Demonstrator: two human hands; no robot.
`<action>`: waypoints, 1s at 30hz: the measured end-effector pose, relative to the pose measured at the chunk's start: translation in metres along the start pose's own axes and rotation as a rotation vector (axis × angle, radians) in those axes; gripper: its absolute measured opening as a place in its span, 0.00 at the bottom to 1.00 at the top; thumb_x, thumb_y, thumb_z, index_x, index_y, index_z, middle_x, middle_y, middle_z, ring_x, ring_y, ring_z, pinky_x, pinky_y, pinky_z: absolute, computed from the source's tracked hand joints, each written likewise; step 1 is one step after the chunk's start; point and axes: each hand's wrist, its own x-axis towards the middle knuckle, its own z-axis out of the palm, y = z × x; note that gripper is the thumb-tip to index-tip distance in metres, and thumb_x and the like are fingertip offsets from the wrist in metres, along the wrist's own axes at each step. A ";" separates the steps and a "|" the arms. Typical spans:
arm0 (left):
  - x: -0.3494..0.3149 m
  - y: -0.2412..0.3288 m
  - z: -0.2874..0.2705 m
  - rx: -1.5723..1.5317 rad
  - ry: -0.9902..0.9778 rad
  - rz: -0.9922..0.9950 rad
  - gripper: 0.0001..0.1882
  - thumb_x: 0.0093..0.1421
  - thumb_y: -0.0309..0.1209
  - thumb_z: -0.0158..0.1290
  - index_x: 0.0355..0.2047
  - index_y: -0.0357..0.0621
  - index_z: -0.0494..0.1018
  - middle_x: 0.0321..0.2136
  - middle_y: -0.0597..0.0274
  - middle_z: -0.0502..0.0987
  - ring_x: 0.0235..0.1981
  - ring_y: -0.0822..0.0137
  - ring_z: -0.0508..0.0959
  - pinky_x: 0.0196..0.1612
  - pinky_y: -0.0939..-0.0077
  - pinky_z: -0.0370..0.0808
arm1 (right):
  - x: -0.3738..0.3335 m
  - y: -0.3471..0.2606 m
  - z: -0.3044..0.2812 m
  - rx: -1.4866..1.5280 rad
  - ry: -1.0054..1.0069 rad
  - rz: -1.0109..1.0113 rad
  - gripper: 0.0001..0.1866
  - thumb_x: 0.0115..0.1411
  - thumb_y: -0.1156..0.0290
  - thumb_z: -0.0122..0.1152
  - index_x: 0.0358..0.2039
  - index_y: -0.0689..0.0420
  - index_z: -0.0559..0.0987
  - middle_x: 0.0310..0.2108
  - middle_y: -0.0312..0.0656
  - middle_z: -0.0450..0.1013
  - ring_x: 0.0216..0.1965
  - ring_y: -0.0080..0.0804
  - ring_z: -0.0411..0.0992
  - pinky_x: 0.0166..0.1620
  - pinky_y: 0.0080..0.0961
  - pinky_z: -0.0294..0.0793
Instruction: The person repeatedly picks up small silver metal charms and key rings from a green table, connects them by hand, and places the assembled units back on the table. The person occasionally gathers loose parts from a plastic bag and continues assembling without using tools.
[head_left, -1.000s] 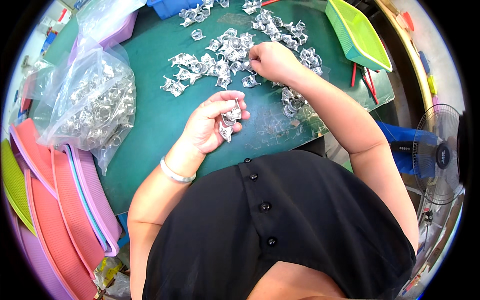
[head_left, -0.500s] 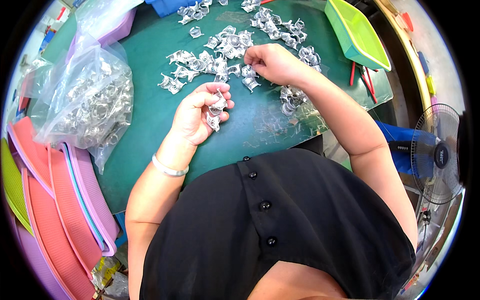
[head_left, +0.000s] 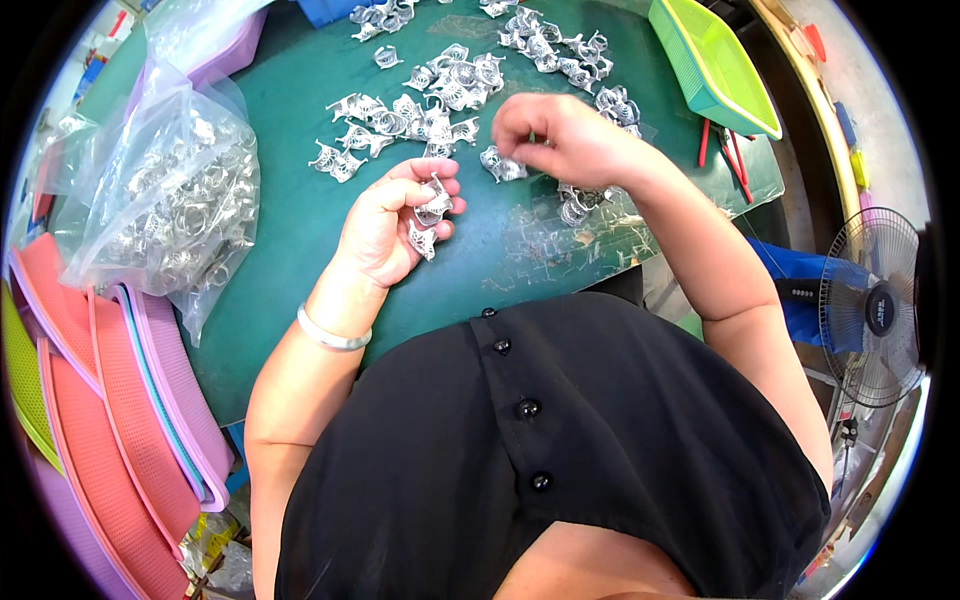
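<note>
Between the thumb and fingers of my left hand [head_left: 372, 238] are silver openwork metal pieces [head_left: 422, 240], curled with pointed corners; at least two show, one above the other. My right hand [head_left: 578, 142] is to the right of it, fingers bent into a pinch. Its fingertips are on a small silver openwork piece [head_left: 505, 166] low over the green tabletop [head_left: 465, 270]; the fingers partly hide it. Just beyond my hands lies a loose spread of similar silver pieces [head_left: 455, 85]. A few more of them [head_left: 575, 205] lie beneath my right wrist.
A clear plastic bag [head_left: 190, 200] full of silver pieces sits at the left. Nested pink and purple baskets [head_left: 130, 400] stand below it. At the far right are a green basket [head_left: 718, 70], red-handled pliers [head_left: 738, 165] and a fan [head_left: 875, 308] beyond the table edge.
My right hand has moved slightly right, and the small pieces at its fingertips have shifted and drawn together. My left hand keeps its hold with little movement.
</note>
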 end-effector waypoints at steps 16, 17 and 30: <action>0.000 -0.002 0.002 -0.039 0.048 -0.023 0.19 0.61 0.40 0.47 0.44 0.37 0.71 0.33 0.55 0.76 0.32 0.61 0.78 0.26 0.74 0.75 | 0.003 -0.030 0.003 -0.120 -0.005 -0.074 0.10 0.49 0.77 0.62 0.34 0.60 0.76 0.31 0.44 0.72 0.35 0.42 0.72 0.38 0.33 0.72; -0.001 -0.003 0.003 -0.042 0.072 -0.013 0.18 0.61 0.40 0.47 0.43 0.38 0.71 0.32 0.56 0.76 0.31 0.63 0.78 0.26 0.73 0.75 | 0.001 -0.028 0.009 -0.158 -0.038 -0.114 0.11 0.48 0.75 0.63 0.35 0.59 0.75 0.32 0.44 0.72 0.36 0.44 0.71 0.39 0.34 0.71; -0.005 -0.003 0.015 -0.027 0.148 -0.010 0.19 0.61 0.44 0.46 0.43 0.42 0.72 0.32 0.60 0.76 0.32 0.64 0.78 0.28 0.70 0.74 | 0.000 -0.052 0.011 -0.083 0.076 -0.138 0.09 0.47 0.77 0.64 0.30 0.59 0.76 0.35 0.43 0.72 0.34 0.42 0.72 0.35 0.31 0.73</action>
